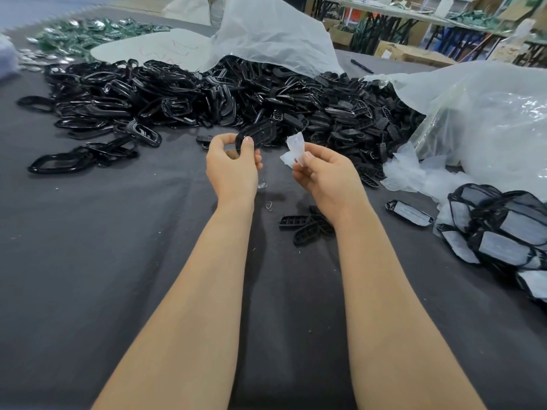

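Note:
My left hand (232,167) grips a black oval plastic part (258,134) by its near end, thumb on top, above the grey cloth table (103,261). My right hand (322,173) pinches a small white piece of thin fabric (294,150) between thumb and fingers, just right of the black part and apart from it. Both hands hover a little above the table, in front of the big heap of black parts (225,96).
Glossy black oval frames (97,105) lie at the left, ribbed black inserts (349,119) at the right. Two loose inserts (305,227) lie under my right wrist. Clear plastic bags (485,119) and assembled pieces with white fabric (503,232) sit at the right. Green items (80,31) lie far left.

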### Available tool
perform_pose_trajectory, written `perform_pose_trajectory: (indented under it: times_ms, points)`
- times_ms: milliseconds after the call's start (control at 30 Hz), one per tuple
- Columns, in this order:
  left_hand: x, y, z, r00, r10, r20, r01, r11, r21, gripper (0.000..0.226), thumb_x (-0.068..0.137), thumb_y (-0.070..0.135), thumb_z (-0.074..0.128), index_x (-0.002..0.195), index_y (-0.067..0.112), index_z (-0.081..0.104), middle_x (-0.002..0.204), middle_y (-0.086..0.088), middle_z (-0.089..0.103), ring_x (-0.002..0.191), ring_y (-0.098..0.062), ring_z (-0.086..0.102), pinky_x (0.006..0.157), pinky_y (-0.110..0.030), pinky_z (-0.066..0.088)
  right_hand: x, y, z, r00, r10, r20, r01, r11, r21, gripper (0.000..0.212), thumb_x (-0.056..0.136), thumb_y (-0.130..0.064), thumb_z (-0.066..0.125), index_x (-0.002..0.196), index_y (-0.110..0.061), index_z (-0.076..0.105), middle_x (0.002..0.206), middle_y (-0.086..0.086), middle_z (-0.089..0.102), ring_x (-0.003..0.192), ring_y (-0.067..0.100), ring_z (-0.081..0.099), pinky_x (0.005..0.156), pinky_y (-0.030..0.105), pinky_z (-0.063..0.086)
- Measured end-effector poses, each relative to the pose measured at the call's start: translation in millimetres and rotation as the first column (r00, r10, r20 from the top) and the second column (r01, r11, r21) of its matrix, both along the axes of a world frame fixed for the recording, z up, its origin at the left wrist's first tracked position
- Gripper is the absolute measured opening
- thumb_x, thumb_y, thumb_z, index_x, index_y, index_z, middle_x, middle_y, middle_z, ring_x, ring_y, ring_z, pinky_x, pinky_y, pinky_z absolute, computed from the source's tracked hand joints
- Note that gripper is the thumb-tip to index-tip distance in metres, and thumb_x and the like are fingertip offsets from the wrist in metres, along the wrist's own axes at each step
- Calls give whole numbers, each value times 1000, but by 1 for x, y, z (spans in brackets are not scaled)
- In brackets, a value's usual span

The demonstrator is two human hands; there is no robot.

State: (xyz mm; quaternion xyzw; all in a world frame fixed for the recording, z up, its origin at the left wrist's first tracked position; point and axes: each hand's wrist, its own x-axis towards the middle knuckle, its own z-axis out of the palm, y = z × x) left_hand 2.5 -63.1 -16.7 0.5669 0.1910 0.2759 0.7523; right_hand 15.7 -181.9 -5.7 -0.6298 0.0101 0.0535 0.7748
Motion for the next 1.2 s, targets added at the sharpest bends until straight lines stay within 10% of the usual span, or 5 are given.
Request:
perform_pose_trajectory:
  times_ms: [267, 600, 800, 1033, 1200]
  points:
    - [1, -1, -2, 1000, -10, -7, 10, 1000, 25, 16, 95, 9, 56, 87, 21, 49, 65, 1, 56, 47, 3, 55, 55, -15, 49, -5, -2, 6, 997, 73, -40, -64, 980, 189, 14, 94, -5, 55, 101, -12, 65, 86, 3, 66, 69, 10, 62, 66, 20, 55]
    - [2, -2, -4, 999, -26, -19, 27, 999, 43, 11, 95, 10, 56, 92, 19, 51, 67, 0, 55, 47, 2, 55, 56, -17, 50, -3, -4, 4, 993, -48, 107, 54, 997, -51, 21, 89, 2, 54, 92, -14, 66, 72, -1, 65, 67, 5, 62, 72, 20, 52]
    - [2, -1, -5, 998, -50, -45, 55, 992, 116, 11, 96, 12, 56, 93, 22, 51, 67, 1, 55, 48, 4, 56, 61, -21, 55, -2, -9, 5, 919, -213, 333, 315, 904, -291, 26, 88, -6, 54, 78, -27, 66, 47, -16, 35, 41, 4, 29, 43, 13, 27]
    - [1, -4, -6, 997, -61, -57, 72, 973, 220, 10, 95, 11, 55, 94, 20, 51, 62, 3, 57, 54, -1, 58, 71, -31, 57, -1, -1, 9, 966, -201, 162, 201, 979, 19, 6, 93, -10, 56, 91, -11, 61, 87, 6, 64, 62, 7, 62, 61, 20, 53]
    - [1, -5, -6, 994, -98, -54, 109, 958, 264, 12, 95, 8, 54, 95, 20, 52, 60, 6, 57, 57, -5, 58, 75, -35, 58, -3, -3, 5, 916, -252, 312, 295, 950, -101, 22, 91, 1, 56, 103, -15, 47, 83, 5, 63, 60, 6, 66, 70, 24, 57]
